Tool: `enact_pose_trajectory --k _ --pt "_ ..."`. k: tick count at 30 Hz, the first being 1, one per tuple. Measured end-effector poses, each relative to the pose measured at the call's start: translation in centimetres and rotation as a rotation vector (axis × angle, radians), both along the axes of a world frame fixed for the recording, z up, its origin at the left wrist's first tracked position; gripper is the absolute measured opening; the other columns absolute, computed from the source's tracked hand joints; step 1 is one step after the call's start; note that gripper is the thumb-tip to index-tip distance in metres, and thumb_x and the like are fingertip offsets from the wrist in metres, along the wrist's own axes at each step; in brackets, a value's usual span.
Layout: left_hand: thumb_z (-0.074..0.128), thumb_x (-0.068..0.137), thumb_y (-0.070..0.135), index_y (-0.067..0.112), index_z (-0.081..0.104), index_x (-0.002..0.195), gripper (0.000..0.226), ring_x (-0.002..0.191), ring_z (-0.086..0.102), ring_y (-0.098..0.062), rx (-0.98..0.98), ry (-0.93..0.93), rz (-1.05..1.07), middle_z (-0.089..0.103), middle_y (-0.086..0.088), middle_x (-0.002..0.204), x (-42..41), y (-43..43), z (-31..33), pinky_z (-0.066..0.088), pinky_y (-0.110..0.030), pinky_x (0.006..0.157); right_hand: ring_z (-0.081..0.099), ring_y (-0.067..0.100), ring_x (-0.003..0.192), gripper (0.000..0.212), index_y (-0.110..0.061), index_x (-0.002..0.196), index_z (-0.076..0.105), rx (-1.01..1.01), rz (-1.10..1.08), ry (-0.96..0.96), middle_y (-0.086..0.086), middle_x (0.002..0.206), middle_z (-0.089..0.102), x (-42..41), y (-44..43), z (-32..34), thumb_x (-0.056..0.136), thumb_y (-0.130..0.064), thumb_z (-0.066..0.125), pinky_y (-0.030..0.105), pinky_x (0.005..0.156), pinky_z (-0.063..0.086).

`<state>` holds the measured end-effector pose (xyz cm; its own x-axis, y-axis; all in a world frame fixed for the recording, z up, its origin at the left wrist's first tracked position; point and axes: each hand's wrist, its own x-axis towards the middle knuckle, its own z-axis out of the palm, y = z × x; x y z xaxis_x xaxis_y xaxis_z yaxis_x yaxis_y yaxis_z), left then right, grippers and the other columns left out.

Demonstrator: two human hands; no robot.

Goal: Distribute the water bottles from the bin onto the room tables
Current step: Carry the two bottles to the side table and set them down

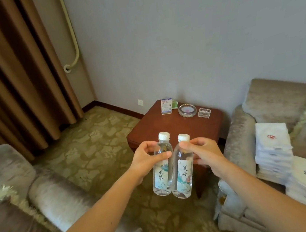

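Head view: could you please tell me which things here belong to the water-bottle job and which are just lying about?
Job: left bottle, held by the left hand; right bottle, held by the right hand; wooden table.
Lying about: card stand, round glass ashtray, square glass dish, folded linens on the sofa.

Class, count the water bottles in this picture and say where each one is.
2. The left water bottle is gripped by the left hand, the right water bottle by the right hand, in front of the wooden side table. More may lie out of view.
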<state>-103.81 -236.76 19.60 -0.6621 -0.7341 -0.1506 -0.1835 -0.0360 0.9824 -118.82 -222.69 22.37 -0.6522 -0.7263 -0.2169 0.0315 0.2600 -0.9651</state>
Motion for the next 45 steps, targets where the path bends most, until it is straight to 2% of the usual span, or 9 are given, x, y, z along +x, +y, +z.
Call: enact_pose_trajectory --k 4,9,17,20,25,28,35,39,45 --pt "0.091 0.064 0.028 0.02 0.059 0.109 0.056 0.101 0.068 -0.019 -0.001 -0.022 -0.022 0.066 -0.001 0.11 -4.6 -2.8 0.0 0.058 -0.043 0.087 0.072 0.015 0.093 0.033 -0.017 0.099 0.071 -0.003 -0.019 -0.014 0.0 0.097 0.075 -4.4 -2.8 -0.4 0.077 -0.039 0.083 0.027 0.072 0.057" --pt "0.09 0.065 0.028 0.019 0.059 0.108 0.054 0.099 0.068 -0.017 0.003 -0.031 -0.053 0.066 0.0 0.107 -10.9 -7.9 -0.8 0.058 -0.043 0.086 0.071 0.017 0.095 0.032 -0.016 0.097 0.072 0.02 -0.055 -0.025 0.0 0.097 0.075 -10.3 -7.7 -1.4 0.076 -0.038 0.084 0.038 0.085 0.06" --pt "0.089 0.066 0.026 0.02 0.058 0.11 0.054 0.098 0.067 -0.013 0.018 -0.037 -0.057 0.066 0.002 0.109 -20.5 -20.2 -1.3 0.059 -0.035 0.082 0.073 0.016 0.092 0.031 -0.016 0.096 0.073 0.015 -0.073 -0.023 0.0 0.095 0.076 -19.6 -20.0 -1.6 0.075 -0.036 0.085 0.031 0.075 0.059" --pt "0.088 0.068 0.022 0.018 0.059 0.11 0.052 0.097 0.067 -0.012 0.007 -0.033 -0.074 0.066 0.002 0.107 -23.5 -25.2 -0.9 0.057 -0.027 0.075 0.073 0.017 0.092 0.03 -0.015 0.097 0.072 -0.003 -0.081 -0.032 0.0 0.095 0.076 -22.3 -24.7 -1.4 0.076 -0.033 0.084 0.027 0.07 0.057" --pt "0.087 0.069 0.018 0.016 0.058 0.112 0.052 0.093 0.065 -0.006 -0.011 -0.031 -0.11 0.066 0.004 0.108 -27.7 -31.7 -1.4 0.051 -0.017 0.068 0.074 0.02 0.091 0.027 -0.016 0.095 0.073 -0.02 -0.132 -0.044 0.002 0.092 0.077 -26.2 -30.9 -2.2 0.076 -0.03 0.084 0.04 0.083 0.061" --pt "0.087 0.068 0.015 0.014 0.059 0.112 0.052 0.093 0.065 -0.009 0.012 -0.035 -0.099 0.067 0.002 0.108 -30.2 -34.4 -2.4 0.05 -0.018 0.07 0.074 0.022 0.092 0.026 -0.017 0.094 0.073 -0.005 -0.159 -0.055 0.002 0.091 0.077 -28.5 -33.7 -3.2 0.076 -0.03 0.085 0.048 0.089 0.058" --pt "0.089 0.065 0.018 0.018 0.06 0.108 0.052 0.1 0.067 -0.022 0.043 -0.046 -0.065 0.068 0.0 0.11 -35.2 -40.1 -6.8 0.055 -0.031 0.081 0.073 0.021 0.092 0.027 -0.015 0.095 0.072 0.014 -0.132 -0.06 0.001 0.09 0.077 -33.9 -39.6 -6.7 0.075 -0.029 0.084 0.051 0.091 0.057" --pt "0.089 0.065 0.016 0.018 0.06 0.108 0.053 0.101 0.068 -0.024 0.034 -0.017 -0.057 0.069 -0.002 0.112 -38.2 -44.2 -12.6 0.058 -0.036 0.084 0.073 0.02 0.093 0.022 -0.02 0.088 0.072 -0.002 -0.135 -0.021 0.0 0.09 0.077 -37.1 -43.6 -12.6 0.073 -0.027 0.086 0.049 0.092 0.057" --pt "0.089 0.064 0.014 0.018 0.057 0.108 0.054 0.101 0.069 -0.022 0.007 0.068 -0.062 0.069 -0.002 0.112 -41.4 -47.6 -23.8 0.057 -0.034 0.084 0.072 0.014 0.094 0.025 -0.021 0.092 0.074 -0.048 -0.141 0.075 -0.004 0.095 0.077 -40.0 -47.3 -23.8 0.072 -0.03 0.087 0.048 0.09 0.058"
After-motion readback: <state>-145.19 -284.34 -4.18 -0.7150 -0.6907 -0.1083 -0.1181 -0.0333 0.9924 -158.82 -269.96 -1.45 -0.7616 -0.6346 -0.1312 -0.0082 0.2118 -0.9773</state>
